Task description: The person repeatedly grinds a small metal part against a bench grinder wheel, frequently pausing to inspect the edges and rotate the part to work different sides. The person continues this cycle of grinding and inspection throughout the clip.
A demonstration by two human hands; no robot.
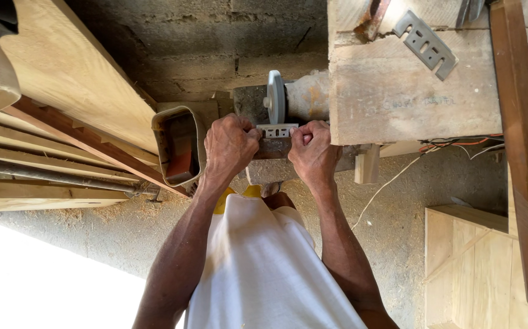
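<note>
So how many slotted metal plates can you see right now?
2. One pale slotted plate is held between the left hand and the right hand beside the grinding wheel. A second grey plate lies on the wooden block at upper right. Others may be hidden.

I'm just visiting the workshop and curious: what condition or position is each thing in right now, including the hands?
Left hand: closed on one end of the metal plate.
Right hand: closed on the plate's other end.
Metal plate: slotted, held level at the grinding wheel.
Grinding wheel: upright, edge-on; spinning or still, cannot tell.
Container: open, lying on its side.
Bracket: lying flat on the wooden bench.
Planks: stacked, leaning.
Floor: covered in sawdust.
</note>
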